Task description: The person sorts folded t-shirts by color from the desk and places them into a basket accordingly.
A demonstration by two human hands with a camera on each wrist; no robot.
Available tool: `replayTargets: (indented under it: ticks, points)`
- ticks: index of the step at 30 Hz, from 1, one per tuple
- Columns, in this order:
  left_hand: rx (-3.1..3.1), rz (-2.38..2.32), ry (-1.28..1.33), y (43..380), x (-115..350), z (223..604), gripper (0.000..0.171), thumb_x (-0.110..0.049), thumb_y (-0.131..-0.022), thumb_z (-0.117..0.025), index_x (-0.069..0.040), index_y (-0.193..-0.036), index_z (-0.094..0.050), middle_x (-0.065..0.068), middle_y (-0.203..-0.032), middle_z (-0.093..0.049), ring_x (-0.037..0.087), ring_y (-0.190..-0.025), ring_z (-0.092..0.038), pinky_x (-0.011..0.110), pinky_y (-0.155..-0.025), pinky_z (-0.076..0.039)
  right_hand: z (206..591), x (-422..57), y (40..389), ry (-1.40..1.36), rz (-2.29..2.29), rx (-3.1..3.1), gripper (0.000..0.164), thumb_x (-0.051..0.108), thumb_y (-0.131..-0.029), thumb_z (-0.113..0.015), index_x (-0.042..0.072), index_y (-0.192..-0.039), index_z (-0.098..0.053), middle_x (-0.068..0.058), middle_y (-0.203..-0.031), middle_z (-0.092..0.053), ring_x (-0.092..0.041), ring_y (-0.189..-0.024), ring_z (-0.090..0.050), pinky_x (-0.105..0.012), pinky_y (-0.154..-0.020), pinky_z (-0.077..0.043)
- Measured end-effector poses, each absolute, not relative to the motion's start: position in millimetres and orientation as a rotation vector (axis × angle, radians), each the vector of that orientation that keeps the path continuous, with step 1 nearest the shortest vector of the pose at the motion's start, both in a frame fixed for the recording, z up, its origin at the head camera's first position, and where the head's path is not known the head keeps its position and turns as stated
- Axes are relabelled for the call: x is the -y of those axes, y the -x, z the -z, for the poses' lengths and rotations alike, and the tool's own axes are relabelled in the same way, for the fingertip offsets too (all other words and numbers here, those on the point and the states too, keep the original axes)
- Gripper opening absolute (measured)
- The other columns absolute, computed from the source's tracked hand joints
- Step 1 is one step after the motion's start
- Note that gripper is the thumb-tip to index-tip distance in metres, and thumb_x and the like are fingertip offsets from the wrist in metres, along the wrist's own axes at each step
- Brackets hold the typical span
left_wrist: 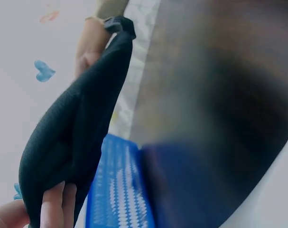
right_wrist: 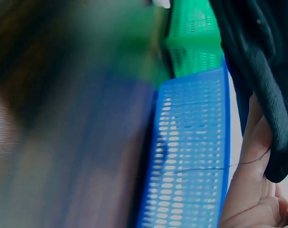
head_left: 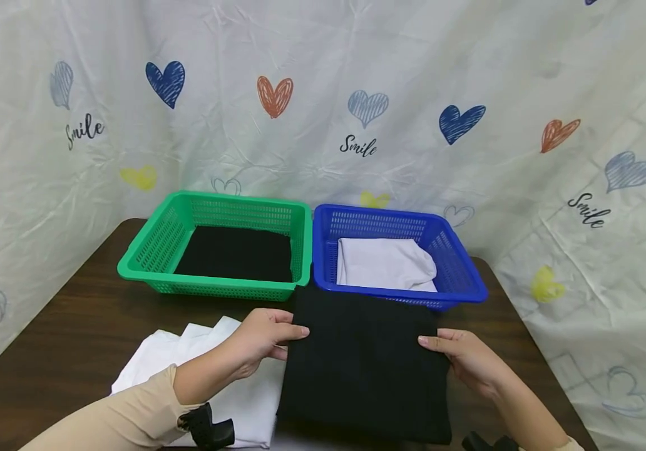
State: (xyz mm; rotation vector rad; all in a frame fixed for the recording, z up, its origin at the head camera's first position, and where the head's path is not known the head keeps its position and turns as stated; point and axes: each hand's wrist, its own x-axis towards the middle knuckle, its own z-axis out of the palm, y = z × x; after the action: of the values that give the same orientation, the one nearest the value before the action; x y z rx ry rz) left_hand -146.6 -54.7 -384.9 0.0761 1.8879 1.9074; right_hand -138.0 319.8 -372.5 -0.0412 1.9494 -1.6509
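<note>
– What's leftmost?
– White cloth in front of the green plastic basket
– And next?
– The left hand pinches a folded black cloth, raised before the blue plastic basket; the right hand pinches the cloth's right edge

Black cloth only partly within the right wrist view, that view's left half a blur

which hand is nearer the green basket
Left. The left hand grips the held black cloth by its left edge, just in front of the green basket; the right hand grips the opposite edge, farther right, before the blue basket.
</note>
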Motion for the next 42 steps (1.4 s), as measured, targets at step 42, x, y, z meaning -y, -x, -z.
replayTargets:
  ticks: [42]
  points:
    - [-2.002, -1.934, 0.13, 241, 135, 287, 0.063, -0.018, -0.094, -0.068, 0.002, -0.148, -0.043, -0.013, -0.086, -0.071, 0.006, -0.074, -0.074, 0.027, -0.08, -0.061, 291, -226, 261, 0.064, 1.68, -2.062, 0.016, 0.026, -0.101, -0.058, 0.021, -0.095, -0.072, 0.008, -0.092, -0.07, -0.007, -0.085, -0.068, -0.023, -0.081, -0.056]
